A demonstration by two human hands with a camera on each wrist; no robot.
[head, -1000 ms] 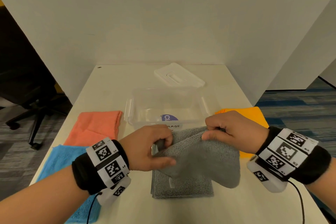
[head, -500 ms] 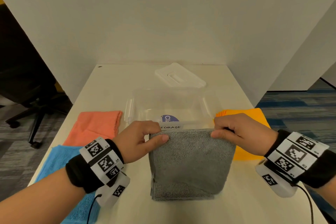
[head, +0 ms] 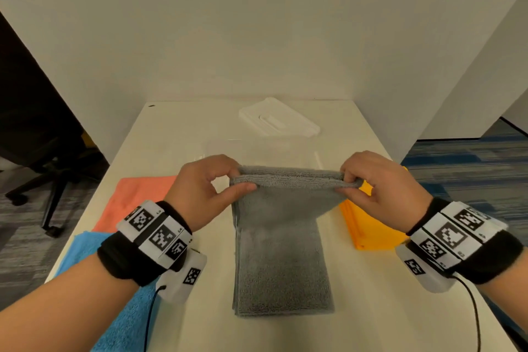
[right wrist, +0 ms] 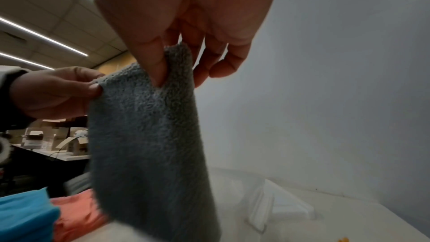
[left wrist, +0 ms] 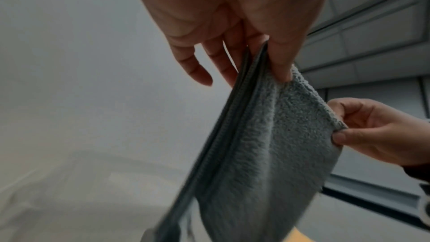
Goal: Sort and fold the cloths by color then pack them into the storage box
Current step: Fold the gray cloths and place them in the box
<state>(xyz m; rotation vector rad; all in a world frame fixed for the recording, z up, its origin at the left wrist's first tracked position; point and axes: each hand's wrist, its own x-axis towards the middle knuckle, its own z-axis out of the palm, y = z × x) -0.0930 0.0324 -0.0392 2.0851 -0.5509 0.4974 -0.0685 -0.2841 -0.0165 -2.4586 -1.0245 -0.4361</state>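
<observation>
A folded grey cloth (head: 283,251) hangs from both hands above the table, its lower end resting near the front edge. My left hand (head: 205,188) pinches its top left corner between thumb and fingers. My right hand (head: 380,183) pinches the top right corner. The left wrist view shows the grey cloth (left wrist: 256,154) held by the thumb of my left hand (left wrist: 263,58), and the right wrist view shows the grey cloth (right wrist: 149,135) under my right hand (right wrist: 172,62). The clear storage box (head: 257,148) stands just behind the cloth, mostly hidden by it.
The box's white lid (head: 278,121) lies at the back of the table (head: 177,134). An orange-pink cloth (head: 137,197) and a blue cloth (head: 85,254) lie at the left. A yellow-orange folded cloth (head: 368,226) lies at the right. An office chair (head: 43,157) stands off the left side.
Both hands have lifted the grey cloth's far edge up off the table, so the cloth now hangs in front of the box instead of lying folded flat.
</observation>
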